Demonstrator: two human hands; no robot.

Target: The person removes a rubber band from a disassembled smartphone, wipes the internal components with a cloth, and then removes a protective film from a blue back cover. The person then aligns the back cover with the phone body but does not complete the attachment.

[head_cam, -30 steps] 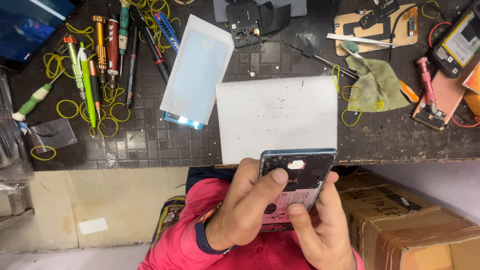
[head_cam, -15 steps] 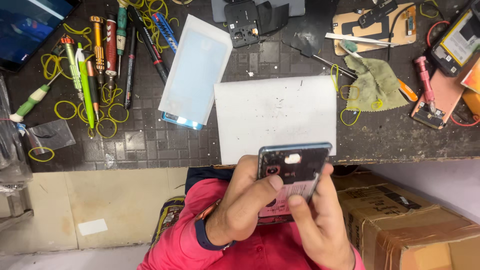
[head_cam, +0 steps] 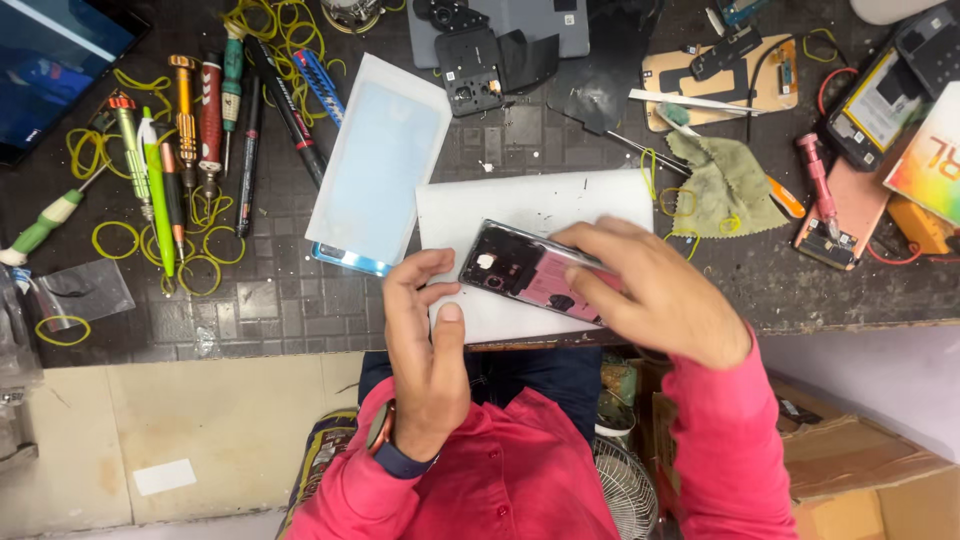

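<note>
A: Phone (head_cam: 535, 275) w/ back off, what's it look like?
B: Glossy metal rim, shiny dark inner parts, matt pink patch. Lies on a white sheet (head_cam: 530, 215), smooth, matt, prob. plastic.
A: Right of the sheet?
B: Green cloth (head_cam: 725, 185), soft, crumpled.
A: Left of it?
B: Clear glossy film (head_cam: 380, 160), then screwdrivers (head_cam: 200, 120) w/ shiny metal grips. Dark rubbery mat (head_cam: 280, 300) under all, matt, gridded.

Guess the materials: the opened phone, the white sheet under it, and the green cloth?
Opened phone: shiny rim, likely metal or glossy plastic; dark inner parts with a pink patch. White sheet: flat, matte, paper or thin plastic, cannot tell which. Green cloth: soft, wrinkled fabric, stained.
</note>
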